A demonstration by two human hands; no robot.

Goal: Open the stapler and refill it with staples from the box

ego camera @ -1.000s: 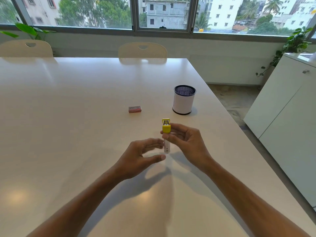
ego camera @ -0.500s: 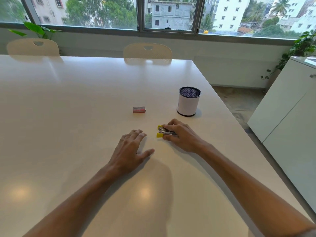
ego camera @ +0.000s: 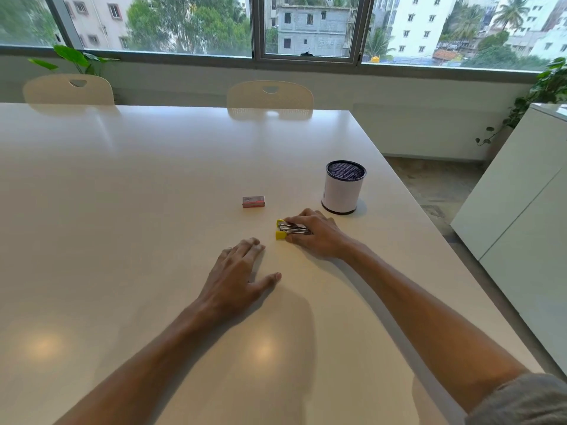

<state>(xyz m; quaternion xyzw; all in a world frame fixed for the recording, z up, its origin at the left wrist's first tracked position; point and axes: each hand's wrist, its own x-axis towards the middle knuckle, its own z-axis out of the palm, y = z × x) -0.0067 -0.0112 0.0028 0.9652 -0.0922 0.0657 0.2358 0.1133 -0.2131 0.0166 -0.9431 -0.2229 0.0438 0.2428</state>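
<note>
A small yellow stapler [ego camera: 284,230] with a bare metal magazine lies on its side on the white table [ego camera: 122,210]. My right hand [ego camera: 313,233] rests over it, fingers wrapped around its rear half, so only the yellow front end and part of the metal rail show. My left hand [ego camera: 237,276] lies flat on the table a little to the left and nearer to me, fingers spread, holding nothing. A small red and grey staple box [ego camera: 253,201] sits closed on the table beyond both hands, apart from them.
A white cylindrical pen holder with a dark mesh rim [ego camera: 343,191] stands just beyond my right hand. The table's right edge runs close by; a white cabinet [ego camera: 521,216] stands past it. Two chairs [ego camera: 270,96] are at the far edge.
A second ago both hands held the stapler upright above the table. My right hand has laid it down on its side; my left hand has let go and lies flat.
</note>
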